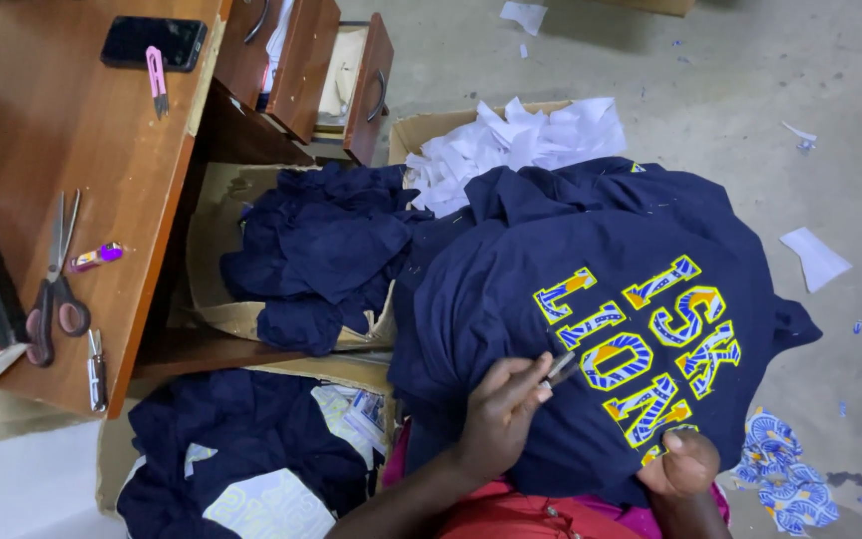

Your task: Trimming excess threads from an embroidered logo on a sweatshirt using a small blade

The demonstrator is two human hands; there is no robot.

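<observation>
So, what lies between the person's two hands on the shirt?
In the head view, between the left hand and the right hand lies navy shirt fabric with yellow-and-blue patterned letters; the left hand holds a small metal tool at them.

Seen from above, the person's left hand (499, 411) reaches up from the bottom of the view, forearm angled up and to the right, its fingers (523, 377) pinched together around a small metal tool whose tip points up and to the right. The right hand (685, 461) sits low at the bottom right, curled into a loose fist with the knuckles up, its wrist running off the lower edge.
</observation>
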